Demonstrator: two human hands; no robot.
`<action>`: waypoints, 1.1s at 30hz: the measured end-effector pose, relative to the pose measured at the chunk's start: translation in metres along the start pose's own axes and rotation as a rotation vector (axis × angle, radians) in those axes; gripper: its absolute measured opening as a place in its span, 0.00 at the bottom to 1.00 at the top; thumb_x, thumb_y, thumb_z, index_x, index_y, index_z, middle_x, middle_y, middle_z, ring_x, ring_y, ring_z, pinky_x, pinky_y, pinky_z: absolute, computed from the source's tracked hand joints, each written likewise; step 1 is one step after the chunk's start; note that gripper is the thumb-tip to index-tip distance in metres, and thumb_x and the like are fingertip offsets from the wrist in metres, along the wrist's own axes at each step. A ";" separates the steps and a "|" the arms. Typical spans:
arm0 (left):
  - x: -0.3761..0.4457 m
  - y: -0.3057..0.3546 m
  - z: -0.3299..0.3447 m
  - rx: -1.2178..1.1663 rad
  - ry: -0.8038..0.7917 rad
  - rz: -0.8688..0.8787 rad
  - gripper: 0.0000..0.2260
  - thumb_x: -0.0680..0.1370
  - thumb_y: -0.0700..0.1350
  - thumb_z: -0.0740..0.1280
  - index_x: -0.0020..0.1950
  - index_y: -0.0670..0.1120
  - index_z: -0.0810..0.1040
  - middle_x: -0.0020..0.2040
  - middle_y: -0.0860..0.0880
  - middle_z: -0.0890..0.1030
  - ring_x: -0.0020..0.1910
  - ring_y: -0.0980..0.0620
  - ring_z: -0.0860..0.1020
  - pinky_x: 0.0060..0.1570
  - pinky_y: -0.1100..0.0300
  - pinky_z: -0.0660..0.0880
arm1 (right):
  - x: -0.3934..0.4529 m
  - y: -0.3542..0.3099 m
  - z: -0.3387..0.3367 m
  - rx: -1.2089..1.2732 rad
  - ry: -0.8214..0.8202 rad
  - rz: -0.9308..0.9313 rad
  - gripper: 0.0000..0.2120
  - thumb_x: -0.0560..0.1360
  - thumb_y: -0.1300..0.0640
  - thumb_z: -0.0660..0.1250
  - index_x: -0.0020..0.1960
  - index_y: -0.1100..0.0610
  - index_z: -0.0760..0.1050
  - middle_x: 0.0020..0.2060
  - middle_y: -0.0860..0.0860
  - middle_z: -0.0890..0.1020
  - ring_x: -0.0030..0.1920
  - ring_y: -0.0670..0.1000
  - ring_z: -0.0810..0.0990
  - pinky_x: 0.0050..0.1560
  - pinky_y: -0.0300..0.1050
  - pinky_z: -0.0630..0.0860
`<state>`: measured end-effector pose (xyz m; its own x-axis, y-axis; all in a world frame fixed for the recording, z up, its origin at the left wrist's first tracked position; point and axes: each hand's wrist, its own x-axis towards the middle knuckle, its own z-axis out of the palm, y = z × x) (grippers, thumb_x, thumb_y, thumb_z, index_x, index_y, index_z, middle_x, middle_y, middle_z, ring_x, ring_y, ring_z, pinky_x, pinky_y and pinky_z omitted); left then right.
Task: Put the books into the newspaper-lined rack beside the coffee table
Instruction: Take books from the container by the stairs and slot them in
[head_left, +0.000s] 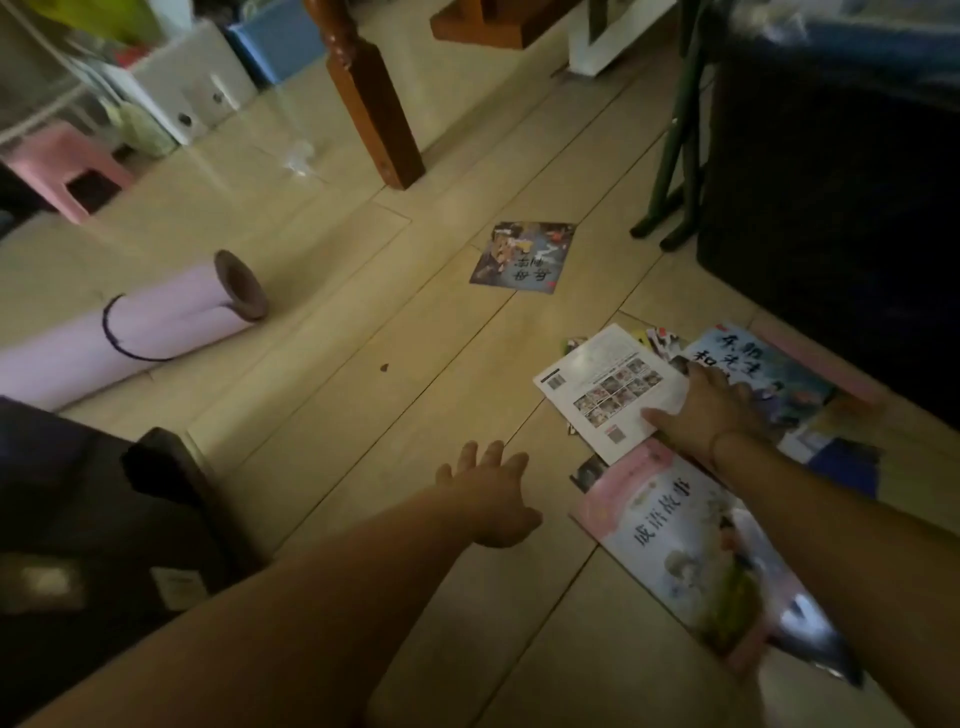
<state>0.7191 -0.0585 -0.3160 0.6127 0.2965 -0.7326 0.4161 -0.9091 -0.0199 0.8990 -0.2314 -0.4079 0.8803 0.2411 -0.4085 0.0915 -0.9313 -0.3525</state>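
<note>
Several thin books lie scattered on the wooden floor at the right. My right hand (709, 402) grips the right edge of a white book (605, 389) lying back cover up, thumb on top. Beside it lie a blue-covered book (769, 369) and, nearer me, a pink-bordered picture book (691, 551) under my forearm. A dark square book (524, 257) lies alone farther out. My left hand (491, 491) hovers open over bare floor, fingers spread, left of the pile. The rack is not in view.
A rolled lilac mat (130, 327) lies at the left. A brown table leg (371, 93) stands at top centre, a pink stool (67, 166) at far left. A large dark box (831, 218) fills the right. Dark furniture (104, 519) sits at lower left.
</note>
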 end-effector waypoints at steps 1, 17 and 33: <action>0.005 -0.004 0.003 -0.003 -0.019 0.004 0.34 0.81 0.58 0.61 0.81 0.53 0.45 0.81 0.46 0.42 0.79 0.40 0.40 0.75 0.39 0.45 | 0.002 -0.004 -0.001 -0.066 0.009 -0.008 0.45 0.67 0.36 0.71 0.75 0.52 0.56 0.70 0.57 0.65 0.68 0.63 0.64 0.60 0.59 0.68; 0.061 -0.063 0.053 -0.102 -0.071 -0.060 0.40 0.78 0.57 0.65 0.76 0.66 0.36 0.78 0.52 0.30 0.79 0.38 0.42 0.73 0.33 0.53 | 0.032 -0.069 0.031 -0.476 -0.019 -0.560 0.43 0.65 0.39 0.75 0.74 0.47 0.60 0.69 0.51 0.64 0.69 0.57 0.59 0.68 0.54 0.61; 0.073 -0.058 0.071 -0.032 0.097 0.029 0.35 0.79 0.67 0.54 0.80 0.57 0.43 0.80 0.40 0.39 0.79 0.41 0.41 0.76 0.44 0.39 | 0.139 -0.154 0.029 -0.315 -0.144 -0.457 0.40 0.77 0.41 0.62 0.79 0.56 0.48 0.79 0.50 0.45 0.78 0.56 0.46 0.76 0.55 0.53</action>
<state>0.6917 -0.0048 -0.4166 0.6863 0.2986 -0.6633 0.4178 -0.9083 0.0234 0.9940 -0.0467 -0.4346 0.6484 0.6524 -0.3924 0.6017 -0.7549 -0.2609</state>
